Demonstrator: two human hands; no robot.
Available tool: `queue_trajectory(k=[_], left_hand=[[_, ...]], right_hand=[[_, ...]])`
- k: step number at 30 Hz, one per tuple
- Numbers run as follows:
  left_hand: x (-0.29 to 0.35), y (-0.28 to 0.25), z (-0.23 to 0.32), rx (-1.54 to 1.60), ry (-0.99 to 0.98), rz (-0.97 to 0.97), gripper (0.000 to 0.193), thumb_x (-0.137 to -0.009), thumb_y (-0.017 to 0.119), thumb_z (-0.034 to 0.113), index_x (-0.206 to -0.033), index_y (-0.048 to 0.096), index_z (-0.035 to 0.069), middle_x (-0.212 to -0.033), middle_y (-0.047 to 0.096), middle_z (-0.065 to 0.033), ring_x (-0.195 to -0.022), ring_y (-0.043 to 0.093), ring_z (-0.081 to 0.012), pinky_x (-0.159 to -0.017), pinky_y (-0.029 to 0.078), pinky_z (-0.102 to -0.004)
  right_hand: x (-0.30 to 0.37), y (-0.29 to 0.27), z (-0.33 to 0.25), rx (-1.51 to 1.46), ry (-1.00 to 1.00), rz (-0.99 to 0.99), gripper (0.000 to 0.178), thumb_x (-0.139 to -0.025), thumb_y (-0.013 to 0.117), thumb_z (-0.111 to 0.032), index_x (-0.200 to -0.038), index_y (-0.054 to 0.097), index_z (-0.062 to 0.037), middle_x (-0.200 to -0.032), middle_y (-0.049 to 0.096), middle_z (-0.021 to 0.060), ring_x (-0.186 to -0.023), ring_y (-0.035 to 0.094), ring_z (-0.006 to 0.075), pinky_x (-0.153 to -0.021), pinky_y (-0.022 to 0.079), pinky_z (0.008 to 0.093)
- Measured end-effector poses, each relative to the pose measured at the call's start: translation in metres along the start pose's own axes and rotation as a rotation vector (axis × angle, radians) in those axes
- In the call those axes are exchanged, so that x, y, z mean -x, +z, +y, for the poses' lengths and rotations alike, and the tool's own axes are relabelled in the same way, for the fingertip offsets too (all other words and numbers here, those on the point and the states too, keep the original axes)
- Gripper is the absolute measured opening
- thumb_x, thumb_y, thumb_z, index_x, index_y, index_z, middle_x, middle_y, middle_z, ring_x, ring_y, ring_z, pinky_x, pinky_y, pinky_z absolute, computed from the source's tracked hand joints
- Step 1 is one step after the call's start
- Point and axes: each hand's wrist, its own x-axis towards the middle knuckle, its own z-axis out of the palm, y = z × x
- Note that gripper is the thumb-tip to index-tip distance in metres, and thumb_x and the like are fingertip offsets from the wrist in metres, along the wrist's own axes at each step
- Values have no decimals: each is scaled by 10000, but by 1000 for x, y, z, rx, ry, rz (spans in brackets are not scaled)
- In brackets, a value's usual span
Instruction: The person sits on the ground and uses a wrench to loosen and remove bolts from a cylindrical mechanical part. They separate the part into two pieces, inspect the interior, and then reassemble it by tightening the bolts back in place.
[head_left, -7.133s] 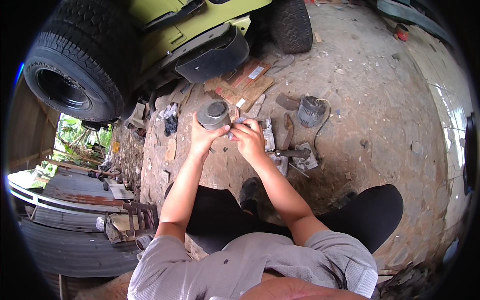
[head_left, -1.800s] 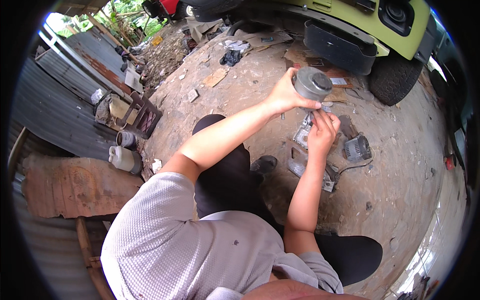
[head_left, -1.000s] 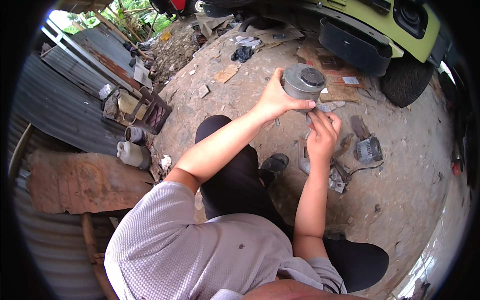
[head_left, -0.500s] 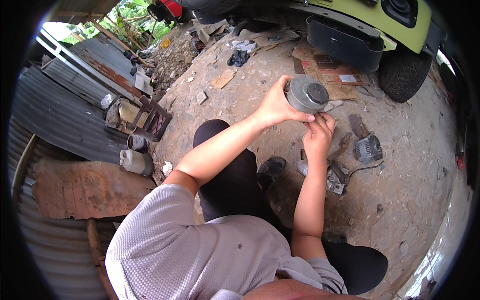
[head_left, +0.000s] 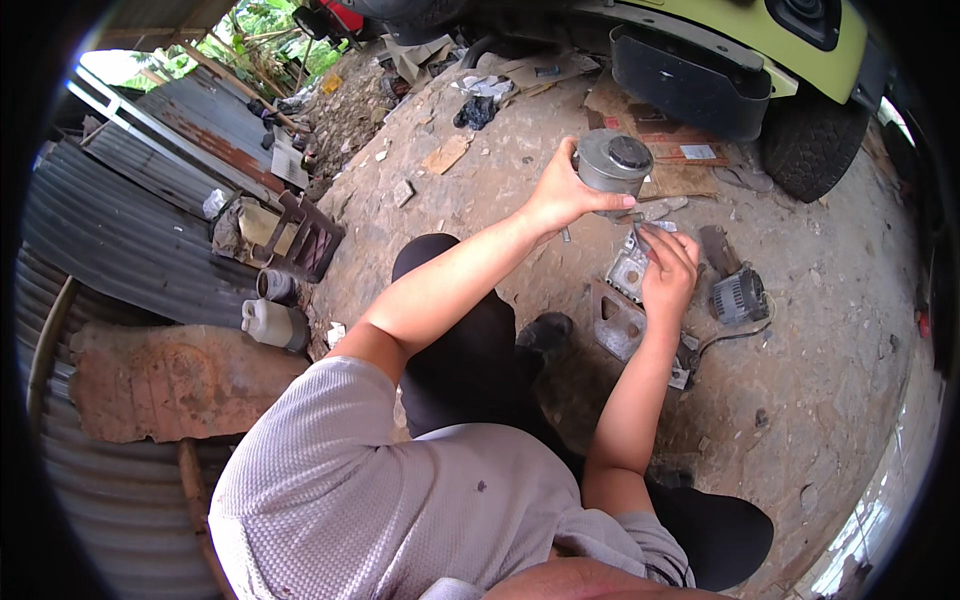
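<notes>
Left hand wraps partway round one grey can, gripping its side; right hand, near the can, has fingers half curled, any hold unclear; one motor lies to its right.

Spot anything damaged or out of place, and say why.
The rusty sheet at left looks damaged: its lower edge is ragged. Crumpled black plastic lies on the ground like litter. The canister in the left hand shows no obvious damage.

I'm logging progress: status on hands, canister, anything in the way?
Left hand holding grey canister. Right hand close by, its hold unclear. Metal parts on ground below, nothing visibly blocking.
</notes>
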Motion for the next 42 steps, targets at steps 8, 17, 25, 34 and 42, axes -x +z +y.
queue_trajectory(k=[8, 17, 25, 34, 42], left_hand=[[-11, 13, -28, 114, -73, -116, 1114, -590, 1045, 274, -1411, 379, -77, -1357, 596, -202, -1287, 581, -267, -1124, 459, -388], [-12, 20, -50, -110, -19, -252, 1091, -607, 1033, 305, -1440, 436, -69, -1366, 603, -177, -1301, 574, -276, -1156, 431, -385], [-8, 12, -52, -155, -196, -359, 1055, -691, 992, 323, -1491, 439, -85, -1376, 624, -207, -1275, 608, -257, -1118, 464, -371], [2, 13, -45, -83, -289, -349, 1080, -709, 976, 380, -1485, 408, -110, -1300, 645, -222, -1228, 630, -282, -1081, 494, -368], [18, 18, -35, -272, -36, -195, 1069, -677, 982, 435, -1441, 442, -82, -1327, 596, -228, -1218, 615, -307, -1056, 506, -399]], right_hand=[[26, 27, 62, -1197, 968, 94, 451, -993, 580, -134, -1429, 552, -24, -1311, 677, 120, -1135, 673, 250, -797, 567, 376], [23, 50, 39, -1318, 961, 289, 436, -1035, 666, -290, -1411, 551, -101, -1251, 677, 80, -1033, 673, 226, -730, 543, 382], [23, 35, 51, -1005, 735, 423, 324, -951, 793, -174, -1227, 689, -39, -1097, 735, 47, -889, 694, 143, -663, 550, 289], [20, 18, 38, -875, 667, 353, 400, -942, 793, -133, -1307, 679, -17, -1188, 744, 45, -1017, 686, 126, -858, 538, 273], [16, 13, 28, -835, 633, 307, 464, -940, 791, -102, -1360, 644, 31, -1274, 722, 79, -1167, 653, 158, -1040, 478, 310]])
